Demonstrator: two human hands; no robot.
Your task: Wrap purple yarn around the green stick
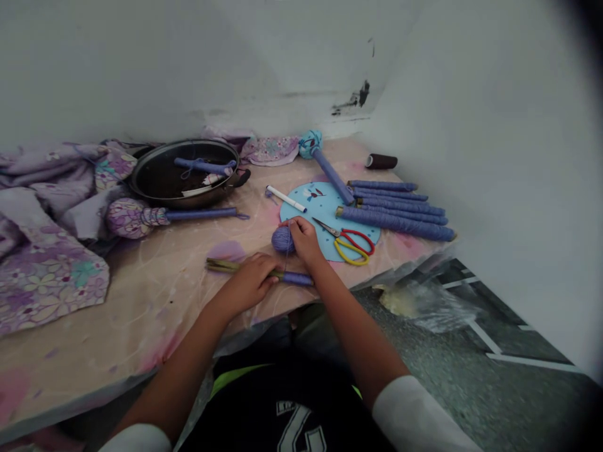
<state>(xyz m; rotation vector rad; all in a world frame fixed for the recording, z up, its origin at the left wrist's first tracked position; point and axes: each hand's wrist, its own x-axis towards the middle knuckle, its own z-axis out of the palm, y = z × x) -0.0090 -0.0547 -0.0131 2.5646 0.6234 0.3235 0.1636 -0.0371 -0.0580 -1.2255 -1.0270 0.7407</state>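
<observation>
The left hand (247,282) has its fingers curled around a stick (296,279) partly wrapped in purple yarn, which lies on the counter (155,301). The right hand (302,240) has its fingers closed on a purple yarn ball (282,240), and a thin strand (287,260) runs down toward the stick. If that grip loosens, the ball could roll away, or the strand could snag on the nearby scissors (352,243).

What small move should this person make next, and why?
Probably wind another turn onto the bare green stalk: the left hand grips it, its end is already wrapped in purple, and a strand comes from the purple yarn ball under the right hand.
</observation>
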